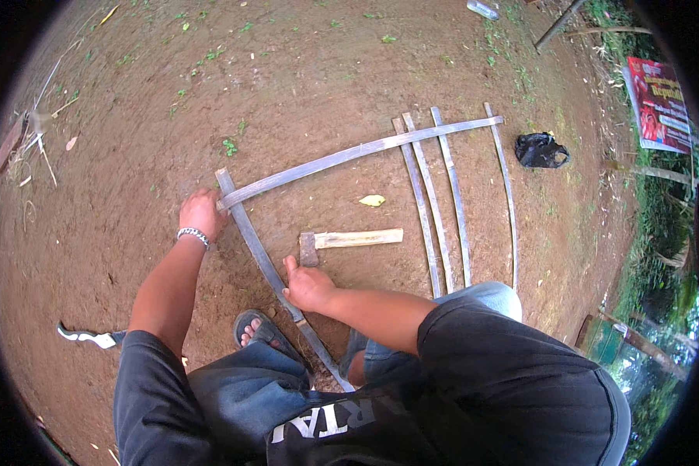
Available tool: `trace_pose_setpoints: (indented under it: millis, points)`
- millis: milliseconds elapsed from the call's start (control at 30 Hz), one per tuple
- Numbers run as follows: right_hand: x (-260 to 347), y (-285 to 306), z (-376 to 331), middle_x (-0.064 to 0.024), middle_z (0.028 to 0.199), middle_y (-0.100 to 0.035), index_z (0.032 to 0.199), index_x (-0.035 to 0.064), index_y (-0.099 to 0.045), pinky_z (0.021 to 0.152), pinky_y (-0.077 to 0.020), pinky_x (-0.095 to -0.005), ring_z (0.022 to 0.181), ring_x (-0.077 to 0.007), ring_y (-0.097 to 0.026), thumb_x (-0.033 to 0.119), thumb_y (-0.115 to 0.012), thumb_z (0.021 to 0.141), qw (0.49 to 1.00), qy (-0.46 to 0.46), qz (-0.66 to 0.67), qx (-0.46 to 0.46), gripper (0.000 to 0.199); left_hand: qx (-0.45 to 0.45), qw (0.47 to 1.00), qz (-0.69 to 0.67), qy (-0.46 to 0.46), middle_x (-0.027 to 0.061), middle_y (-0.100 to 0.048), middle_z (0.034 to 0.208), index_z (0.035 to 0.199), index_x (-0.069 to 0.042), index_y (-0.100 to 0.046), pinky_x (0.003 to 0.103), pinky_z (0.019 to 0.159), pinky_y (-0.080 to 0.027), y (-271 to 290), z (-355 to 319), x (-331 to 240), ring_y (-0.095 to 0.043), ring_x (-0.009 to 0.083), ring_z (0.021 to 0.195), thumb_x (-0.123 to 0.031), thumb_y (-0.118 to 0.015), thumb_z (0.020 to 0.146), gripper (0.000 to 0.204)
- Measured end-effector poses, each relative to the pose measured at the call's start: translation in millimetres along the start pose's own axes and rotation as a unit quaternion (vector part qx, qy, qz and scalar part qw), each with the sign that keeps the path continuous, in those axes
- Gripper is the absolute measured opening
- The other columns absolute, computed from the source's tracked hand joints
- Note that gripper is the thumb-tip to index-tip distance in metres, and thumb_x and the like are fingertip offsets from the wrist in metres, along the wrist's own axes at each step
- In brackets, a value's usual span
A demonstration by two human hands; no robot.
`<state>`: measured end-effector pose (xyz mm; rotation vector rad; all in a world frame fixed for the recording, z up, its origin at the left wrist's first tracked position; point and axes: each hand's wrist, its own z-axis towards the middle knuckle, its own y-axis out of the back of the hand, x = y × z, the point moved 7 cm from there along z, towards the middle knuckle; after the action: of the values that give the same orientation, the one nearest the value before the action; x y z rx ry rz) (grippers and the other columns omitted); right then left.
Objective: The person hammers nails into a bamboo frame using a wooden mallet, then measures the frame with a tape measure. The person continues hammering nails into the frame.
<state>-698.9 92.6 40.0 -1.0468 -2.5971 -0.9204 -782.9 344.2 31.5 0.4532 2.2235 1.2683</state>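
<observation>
My left hand (201, 212), with a bracelet at the wrist, presses on the spot where a long grey bamboo strip (349, 156) crosses the end of a second strip (256, 252). That second strip runs diagonally toward my feet, and my right hand (307, 286) grips it lower down. A small hatchet (348, 240) with a pale wooden handle lies on the dirt just beyond my right hand. Several more bamboo strips (435, 210) lie side by side to the right, under the long strip's far end.
My sandalled foot (258, 329) rests beside the diagonal strip. A black plastic bag (541, 150) lies at the right, a yellow leaf (372, 200) near the middle. A knife with a white handle (87, 335) lies at the lower left. Bamboo poles and a red poster (660, 105) stand at right.
</observation>
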Motion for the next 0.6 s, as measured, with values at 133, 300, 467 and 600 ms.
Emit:
trace_pose_setpoints:
  millis: [133, 300, 467, 600]
  points:
    - [2.0, 25.1, -7.4, -0.0268, 0.099, -0.07, 0.129, -0.0026, -0.04, 0.084, -0.0545, -0.0536, 0.097, -0.0434, -0.069, 0.022, -0.062, 0.091, 1.0, -0.02, 0.005, -0.005, 0.051, 0.015, 1.0, 0.006, -0.001, 0.0142, -0.066, 0.12, 0.12, -0.01, -0.069, 0.046, 0.101, -0.048, -0.3, -1.1, 6.0, -0.062, 0.0328, 0.116, -0.027, -0.08, 0.08, 0.045]
    - [-9.7, 12.6, -8.8, -0.032, 0.116, -0.065, 0.143, -0.0001, -0.036, 0.086, -0.0534, -0.0546, 0.102, -0.0454, -0.067, 0.029, -0.071, 0.089, 0.992, 0.031, 0.052, -0.108, 0.071, 0.047, 0.998, -0.026, 0.02, 0.0172, -0.062, 0.126, 0.121, -0.007, -0.066, 0.048, 0.103, -0.048, 8.2, -25.3, 16.9, -0.058, 0.0352, 0.121, -0.033, -0.077, 0.084, 0.046]
    - [-29.3, 18.6, -27.4, -0.0157, 0.072, -0.067, 0.138, -0.0038, -0.031, 0.07, -0.0533, -0.0471, 0.077, -0.0389, -0.069, 0.02, -0.075, 0.088, 0.994, 0.033, 0.042, -0.095, 0.071, -0.038, 0.988, -0.149, -0.029, 0.0193, -0.065, 0.12, 0.117, -0.004, -0.067, 0.046, 0.1, -0.049, 20.8, -128.2, 33.1, -0.059, 0.0369, 0.118, -0.041, -0.078, 0.081, 0.052]
    - [-64.8, 17.9, -39.5, -0.0135, 0.068, -0.062, 0.136, 0.0013, -0.033, 0.066, -0.051, -0.0445, 0.069, -0.0336, -0.066, 0.014, -0.076, 0.086, 0.998, 0.015, 0.009, -0.061, 0.067, -0.069, 0.944, -0.281, 0.157, 0.021, -0.065, 0.121, 0.114, -0.003, -0.07, 0.046, 0.102, -0.048, -33.8, -231.9, 89.3, -0.061, 0.0381, 0.116, -0.038, -0.079, 0.082, 0.048]
